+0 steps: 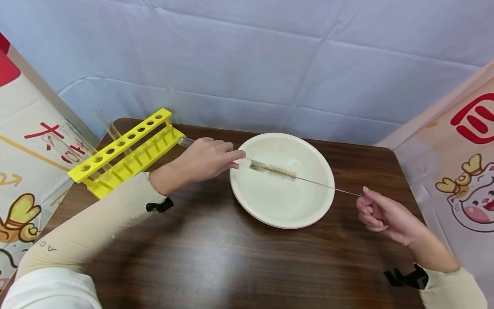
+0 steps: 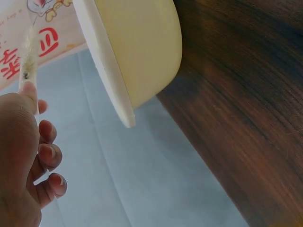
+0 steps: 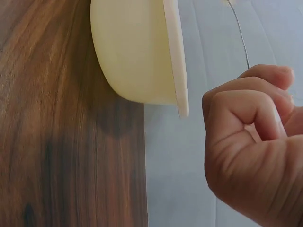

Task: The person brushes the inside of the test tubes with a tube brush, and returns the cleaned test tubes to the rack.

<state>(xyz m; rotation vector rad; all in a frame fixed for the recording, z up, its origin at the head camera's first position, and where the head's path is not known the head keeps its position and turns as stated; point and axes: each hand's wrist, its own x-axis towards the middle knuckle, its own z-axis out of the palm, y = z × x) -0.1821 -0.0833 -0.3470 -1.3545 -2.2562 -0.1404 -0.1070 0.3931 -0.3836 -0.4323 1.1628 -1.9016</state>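
1. Head view: the left hand (image 1: 200, 161) grasps a clear test tube (image 1: 187, 142), its closed end poking out on the left, just beside the rack, and its mouth pointing right over the basin.
2. The right hand (image 1: 386, 214), to the right of the basin, pinches the end of a thin wire handle (image 1: 328, 185) between thumb and forefinger, other fingers curled.
3. That wire leads left to a bristle brush (image 1: 281, 172); its left end appears to sit inside the tube's mouth, while the remaining bristles lie outside, above the basin.
4. The white basin (image 1: 278, 201) stands on the dark wooden bench (image 1: 231, 257), between the two hands.
5. At far left, a yellow rack (image 1: 139, 165) stands at a slant, with two clear tubes (image 1: 115, 132) leaning in its holes.
6. Left wrist view: the thumb presses along the held tube, fingers bent.
7. Right wrist view: the wire disappears behind the curled fingers.
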